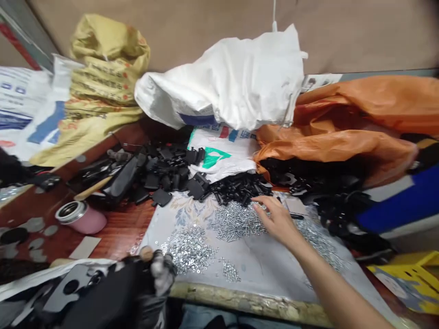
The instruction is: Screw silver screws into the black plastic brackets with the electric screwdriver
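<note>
Screws (236, 224) lie heaped on a printed sheet (260, 274) on the counter (123, 228), the right grip (276, 219) open and empty, fingertips (257, 206) resting lightly enough not to scatter them; the left grip (154, 274) is too blurred to read.

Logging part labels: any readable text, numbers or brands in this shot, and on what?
Nothing here can be read.
Left white sack: blue print, too blurred to read.
Yellow sack: orange print, too blurred to read.
Woven sack with green mark: coloured print, too blurred to read.
Printed paper at the back right: too small to read.
</note>
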Demonstrator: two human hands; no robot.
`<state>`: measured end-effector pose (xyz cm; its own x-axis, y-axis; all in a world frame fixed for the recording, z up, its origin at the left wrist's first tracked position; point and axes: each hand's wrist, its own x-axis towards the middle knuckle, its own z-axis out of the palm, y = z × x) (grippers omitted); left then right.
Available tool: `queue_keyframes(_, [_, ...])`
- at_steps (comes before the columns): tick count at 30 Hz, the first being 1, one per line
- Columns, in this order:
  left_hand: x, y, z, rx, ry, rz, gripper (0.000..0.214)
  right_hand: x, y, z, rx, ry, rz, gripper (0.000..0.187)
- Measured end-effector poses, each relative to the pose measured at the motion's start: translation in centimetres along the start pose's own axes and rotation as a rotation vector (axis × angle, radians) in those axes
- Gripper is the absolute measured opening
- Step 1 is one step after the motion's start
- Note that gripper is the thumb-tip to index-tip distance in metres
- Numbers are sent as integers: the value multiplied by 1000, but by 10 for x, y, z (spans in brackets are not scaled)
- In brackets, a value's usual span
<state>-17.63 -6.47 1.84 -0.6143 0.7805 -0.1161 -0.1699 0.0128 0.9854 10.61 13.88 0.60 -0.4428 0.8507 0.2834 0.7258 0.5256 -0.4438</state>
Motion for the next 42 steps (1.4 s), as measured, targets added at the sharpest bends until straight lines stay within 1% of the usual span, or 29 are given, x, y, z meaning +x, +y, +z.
queue_keyframes(1, [3, 6, -9, -81, 56, 8, 66, 12, 11, 8, -63, -44, 6, 29])
queue_keyframes(2, [8, 10, -13, -152, 107, 12, 68, 22, 19, 16, -115, -92, 2, 30])
queue_keyframes(3, [15, 12, -13, -153, 150, 15, 69, 30, 24, 22, -140, -133, -10, 31])
queue_keyframes(4, [24, 12, -9, -105, 185, 17, 69, 36, 27, 26, -153, -169, -28, 31])
queue_keyframes(5, [37, 10, -3, 47, 199, 21, 74, 42, 28, 29, -174, -205, -50, 31])
queue_keyframes(6, [53, 6, 5, 322, 202, 31, 76, 46, 28, 29, -195, -238, -73, 28])
queue_keyframes(7, [70, 2, 13, 430, 201, 32, 61, 49, 28, 29, -210, -265, -97, 26])
queue_keyframes(8, [88, -3, 21, 498, 207, 34, 44, 51, 27, 27, -219, -290, -121, 23])
queue_keyframes(9, [107, -8, 29, 567, 214, 37, 35, 53, 26, 25, -221, -311, -142, 20])
queue_keyframes(10, [124, -12, 35, 632, 225, 36, 32, 54, 26, 23, -218, -327, -158, 18])
queue_keyframes(12, [150, -20, 44, 737, 217, 30, 35, 53, 26, 18, -195, -334, -166, 15])
queue_keyframes(14, [164, -24, 48, 815, 202, 21, 32, 47, 28, 13, -159, -307, -145, 18])
queue_keyframes(16, [168, -24, 48, 867, 190, 13, 24, 38, 29, 7, -119, -269, -117, 25])
queue_keyframes(18, [165, -21, 46, 887, 185, 7, 19, 27, 30, -1, -41, -217, -111, 23])
queue_keyframes(21, [150, -13, 45, 851, 187, 4, 19, 10, 27, -19, 91, -109, -105, 11])
queue_keyframes(24, [119, -8, 54, 719, 153, 44, 19, -9, 11, -38, 179, 17, -24, 11])
queue_keyframes(26, [87, -7, 65, 592, 70, 92, 25, -22, -9, -45, 266, 130, -11, 15])
queue_keyframes(28, [53, -8, 77, 470, -27, 133, 29, -33, -33, -44, 346, 257, -109, 21])
queue_keyframes(30, [23, -9, 88, 359, -92, 156, 30, -42, -56, -35, 354, 328, -273, 33])
queue_keyframes(32, [1, -11, 97, 244, -155, 140, 31, -47, -73, -23, 321, 348, -374, 45])
queue_keyframes(33, [-7, -12, 100, 199, -182, 126, 31, -50, -78, -17, 311, 351, -381, 48])
queue_keyframes(35, [-18, -13, 106, 151, -211, 113, 32, -54, -84, -8, 335, 345, -318, 48])
queue_keyframes(37, [-22, -13, 109, 124, -219, 119, 36, -59, -85, -3, 389, 316, -233, 45])
queue_keyframes(40, [-23, -14, 107, 97, -254, 103, 37, -67, -84, -1, 431, 264, -216, 40])
queue_keyframes(42, [-23, -17, 105, 148, -271, 109, 38, -74, -83, -1, 434, 218, -194, 38])
